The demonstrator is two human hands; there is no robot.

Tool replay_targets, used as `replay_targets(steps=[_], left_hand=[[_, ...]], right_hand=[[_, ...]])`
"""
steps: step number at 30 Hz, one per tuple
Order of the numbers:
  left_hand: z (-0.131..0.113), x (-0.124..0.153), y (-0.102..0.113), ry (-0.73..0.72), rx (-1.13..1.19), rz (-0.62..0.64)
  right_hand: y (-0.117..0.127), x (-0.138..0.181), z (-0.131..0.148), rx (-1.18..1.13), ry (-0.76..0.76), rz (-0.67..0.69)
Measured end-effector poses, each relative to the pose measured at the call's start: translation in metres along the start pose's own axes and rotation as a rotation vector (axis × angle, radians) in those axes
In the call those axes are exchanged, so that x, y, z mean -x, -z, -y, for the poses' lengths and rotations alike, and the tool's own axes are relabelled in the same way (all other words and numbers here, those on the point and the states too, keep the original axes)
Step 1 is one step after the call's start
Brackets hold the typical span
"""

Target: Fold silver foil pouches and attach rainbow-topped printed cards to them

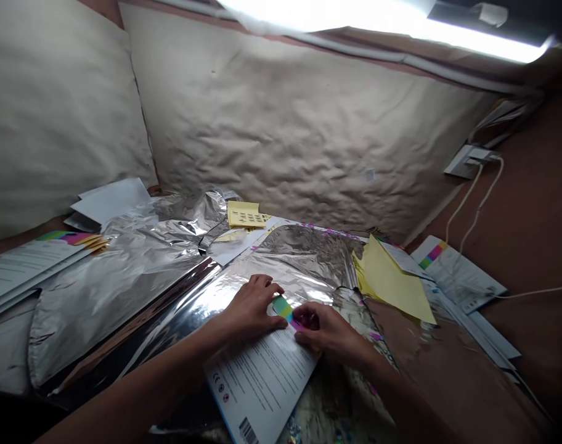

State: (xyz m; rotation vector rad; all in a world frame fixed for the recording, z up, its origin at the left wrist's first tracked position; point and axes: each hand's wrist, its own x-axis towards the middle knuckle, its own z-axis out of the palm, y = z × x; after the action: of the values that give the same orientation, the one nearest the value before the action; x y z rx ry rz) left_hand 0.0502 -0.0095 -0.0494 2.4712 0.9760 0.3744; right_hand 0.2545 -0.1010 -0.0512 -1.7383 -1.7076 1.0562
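A white printed card with a rainbow-coloured strip at its top corner lies on shiny silver foil. My left hand rests on the card's upper edge, its fingers curled with the fingertips at the coloured strip. My right hand is beside it on the right, its fingers pinched at the same coloured corner. The two hands almost touch over the strip.
Crumpled foil sheets spread to the left. Yellow paper lies right of the foil, a yellow card behind. More printed cards lie at the left and right. White cables run from a wall socket.
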Motion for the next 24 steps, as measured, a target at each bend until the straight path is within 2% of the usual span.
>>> replay_targets(steps=[2, 4, 8, 11, 14, 17, 20, 22, 24], left_hand=[[-0.001, 0.001, 0.000, 0.039, 0.025, -0.005], [-0.004, 0.002, 0.001, 0.094, 0.058, -0.012], [-0.007, 0.005, 0.000, 0.107, 0.186, 0.010], [-0.004, 0.003, -0.004, 0.105, 0.306, 0.012], [0.001, -0.002, -0.006, 0.155, 0.527, 0.029], [0.005, -0.006, 0.000, 0.196, 0.758, 0.034], [0.005, -0.006, 0.007, 0.149, 0.944, 0.177], [0.005, -0.005, 0.010, 0.155, 1.056, 0.285], [0.005, -0.004, 0.009, 0.201, 1.094, 0.265]], right_hand=[[0.002, 0.001, 0.001, 0.027, 0.025, -0.104], [0.005, 0.003, 0.003, 0.016, 0.021, -0.153], [0.007, 0.003, 0.003, -0.092, 0.020, -0.112], [0.005, -0.001, 0.001, -0.094, 0.054, -0.137], [0.007, -0.006, 0.004, -0.118, 0.068, -0.140], [0.016, -0.013, 0.011, -0.261, 0.008, -0.008], [0.025, -0.021, 0.019, -0.366, -0.001, 0.181], [0.028, -0.027, 0.023, -0.336, 0.038, 0.222], [0.028, -0.031, 0.028, -0.235, 0.048, 0.202]])
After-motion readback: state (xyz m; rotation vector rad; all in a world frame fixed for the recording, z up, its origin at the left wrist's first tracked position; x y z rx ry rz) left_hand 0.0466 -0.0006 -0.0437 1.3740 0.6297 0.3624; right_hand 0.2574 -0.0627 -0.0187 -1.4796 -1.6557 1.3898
